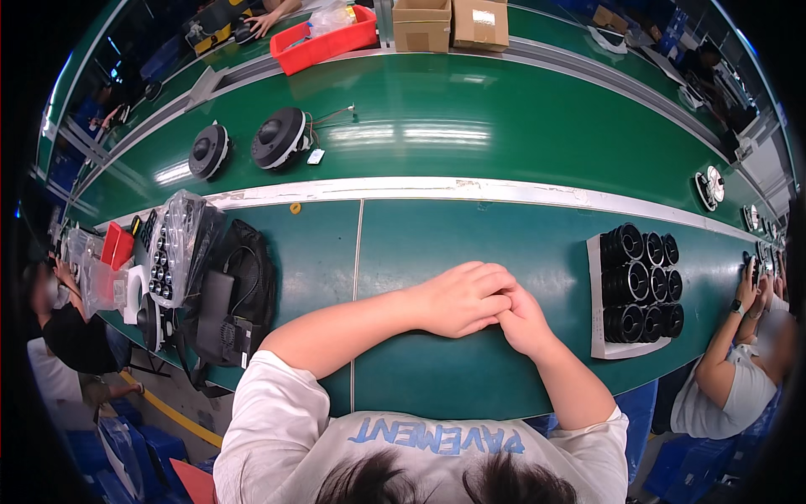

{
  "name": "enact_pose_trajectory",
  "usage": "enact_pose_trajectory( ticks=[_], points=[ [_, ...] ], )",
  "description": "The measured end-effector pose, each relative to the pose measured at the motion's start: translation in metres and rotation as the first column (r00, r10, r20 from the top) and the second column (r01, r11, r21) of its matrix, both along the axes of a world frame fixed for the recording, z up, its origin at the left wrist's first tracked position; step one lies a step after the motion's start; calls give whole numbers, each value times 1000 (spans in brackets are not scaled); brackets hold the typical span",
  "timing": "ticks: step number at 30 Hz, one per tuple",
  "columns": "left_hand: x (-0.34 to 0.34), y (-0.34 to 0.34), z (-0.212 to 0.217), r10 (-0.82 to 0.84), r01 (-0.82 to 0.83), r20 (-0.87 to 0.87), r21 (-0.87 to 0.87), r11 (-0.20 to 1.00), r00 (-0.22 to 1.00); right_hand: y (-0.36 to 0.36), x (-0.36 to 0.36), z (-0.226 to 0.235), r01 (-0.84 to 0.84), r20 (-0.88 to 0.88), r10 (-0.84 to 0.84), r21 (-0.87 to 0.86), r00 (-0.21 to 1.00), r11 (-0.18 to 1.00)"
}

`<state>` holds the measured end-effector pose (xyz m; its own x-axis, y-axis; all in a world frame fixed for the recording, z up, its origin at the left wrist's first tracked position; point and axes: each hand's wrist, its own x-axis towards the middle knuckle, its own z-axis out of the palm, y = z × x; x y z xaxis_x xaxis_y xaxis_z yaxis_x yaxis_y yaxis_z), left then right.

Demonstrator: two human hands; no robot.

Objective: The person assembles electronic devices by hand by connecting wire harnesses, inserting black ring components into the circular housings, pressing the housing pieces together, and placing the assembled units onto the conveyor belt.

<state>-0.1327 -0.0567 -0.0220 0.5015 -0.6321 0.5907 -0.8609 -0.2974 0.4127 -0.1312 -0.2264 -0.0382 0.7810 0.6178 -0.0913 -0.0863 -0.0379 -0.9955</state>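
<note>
My left hand [461,300] and my right hand [526,324] rest clasped together above the green worktable [428,374]. The left hand's fingers lie over the right hand's, and both are closed. No object shows in either, though the inner sides of the palms are hidden. Nearest to my right hand, on the right, several black ring-shaped parts [636,284] stand in stacks on a white tray [596,315]. On the left, beyond my left forearm, a black backpack [258,290] lies with a dark flat device and a cable on it.
Behind a white rail, a green conveyor [420,109] carries two round black speaker-like units [280,139], one trailing wires. White-framed units [710,188] sit farther right. Plastic-wrapped parts [175,248] crowd the left end. A red bin [326,39] and cardboard boxes [421,25] stand beyond. Co-workers sit either side.
</note>
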Motion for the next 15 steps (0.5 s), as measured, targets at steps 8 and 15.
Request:
enact_pose_trajectory(
  ticks=[8,15],
  points=[
    [1,3,0,4,-4,6,22,1000,1000,0,1,-1,-28,-8,28,12,1000,1000],
    [1,2,1,-3,3,-8,24,1000,1000,0,2,-1,-39,-21,40,40,999,998]
  ],
)
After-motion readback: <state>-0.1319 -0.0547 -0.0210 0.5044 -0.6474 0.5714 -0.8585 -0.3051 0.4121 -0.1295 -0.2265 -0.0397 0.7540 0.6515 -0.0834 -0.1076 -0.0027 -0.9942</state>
